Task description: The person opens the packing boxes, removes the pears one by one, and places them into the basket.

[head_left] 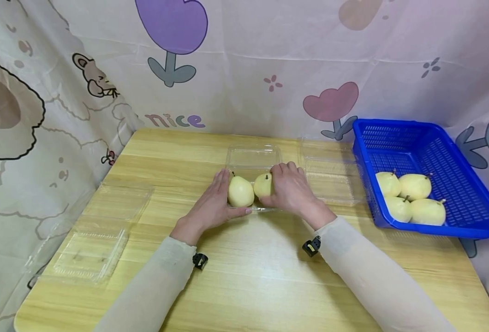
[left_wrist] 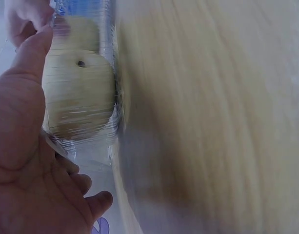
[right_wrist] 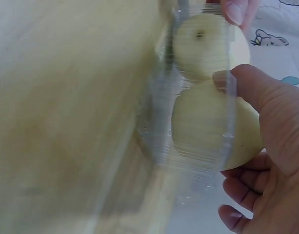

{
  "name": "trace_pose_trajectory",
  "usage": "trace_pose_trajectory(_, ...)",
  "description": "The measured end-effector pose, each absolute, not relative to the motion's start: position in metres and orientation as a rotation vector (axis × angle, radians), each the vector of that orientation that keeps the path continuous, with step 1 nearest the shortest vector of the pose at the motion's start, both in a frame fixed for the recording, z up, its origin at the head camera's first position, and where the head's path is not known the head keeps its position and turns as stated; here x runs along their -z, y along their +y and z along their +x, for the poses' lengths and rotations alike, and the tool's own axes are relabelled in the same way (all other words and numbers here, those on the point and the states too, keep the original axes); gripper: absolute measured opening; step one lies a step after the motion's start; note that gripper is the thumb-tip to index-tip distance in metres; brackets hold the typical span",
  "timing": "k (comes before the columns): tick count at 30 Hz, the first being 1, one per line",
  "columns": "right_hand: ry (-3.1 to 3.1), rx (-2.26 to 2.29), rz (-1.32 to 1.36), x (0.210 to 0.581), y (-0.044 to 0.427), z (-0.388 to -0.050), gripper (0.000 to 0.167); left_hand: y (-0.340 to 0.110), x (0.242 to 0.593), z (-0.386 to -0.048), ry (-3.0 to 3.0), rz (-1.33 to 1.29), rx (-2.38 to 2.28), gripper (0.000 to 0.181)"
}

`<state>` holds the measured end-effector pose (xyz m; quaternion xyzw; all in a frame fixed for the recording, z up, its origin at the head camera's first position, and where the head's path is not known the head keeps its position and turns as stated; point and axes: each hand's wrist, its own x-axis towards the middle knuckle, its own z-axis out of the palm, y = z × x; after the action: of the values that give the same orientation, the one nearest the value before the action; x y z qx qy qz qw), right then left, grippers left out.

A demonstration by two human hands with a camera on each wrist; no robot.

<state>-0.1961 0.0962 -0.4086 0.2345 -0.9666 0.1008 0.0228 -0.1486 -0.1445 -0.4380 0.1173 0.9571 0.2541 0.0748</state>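
Observation:
Two pale yellow pears lie side by side in a clear plastic clamshell box (head_left: 265, 210) in the middle of the table, its lid folded back behind. My left hand (head_left: 212, 203) lies along the box's left end, beside the left pear (head_left: 241, 191), fingers mostly straight and thumb along the front edge. My right hand (head_left: 291, 188) grips the right pear (head_left: 263, 185), thumb in front and fingers curled round behind. In the right wrist view that pear (right_wrist: 200, 124) shows through the ribbed front wall, with my right thumb over the rim.
A blue plastic basket (head_left: 474, 193) at the right holds several pears (head_left: 428, 212). One open clear box (head_left: 331, 180) lies beside the basket; another clear box (head_left: 88, 253) lies at the table's left. A printed curtain (head_left: 244, 69) hangs behind the wooden table (head_left: 261, 276).

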Motion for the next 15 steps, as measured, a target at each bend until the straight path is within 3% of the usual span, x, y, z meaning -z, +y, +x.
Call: trace_pose_trajectory(15, -2.94, -0.368, 0.7, 0.366, 0.113, -0.189, 0.08, -0.145, 0.438, -0.15, 2.875, 0.365, -0.767, 0.136)
